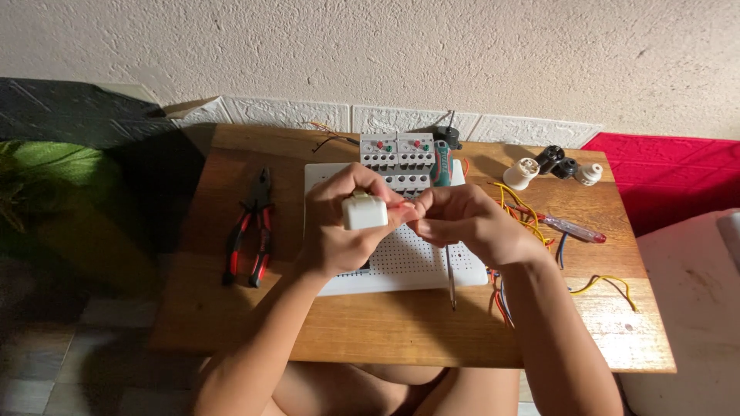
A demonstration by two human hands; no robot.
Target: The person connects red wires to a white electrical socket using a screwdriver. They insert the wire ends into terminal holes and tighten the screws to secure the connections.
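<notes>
My left hand grips a small white boxy electrical part above the white perforated board. My right hand meets it from the right, fingertips pinched on a thin red wire at the part's side. A green-handled screwdriver lies on the board behind my hands, its shaft running toward me under my right hand. Two grey relay blocks with red and green buttons stand at the board's far edge.
Red-and-black pliers lie on the left of the small wooden table. Yellow, red and blue wires, a clear-handled tester screwdriver, white and black lamp holders sit right. A wall runs behind.
</notes>
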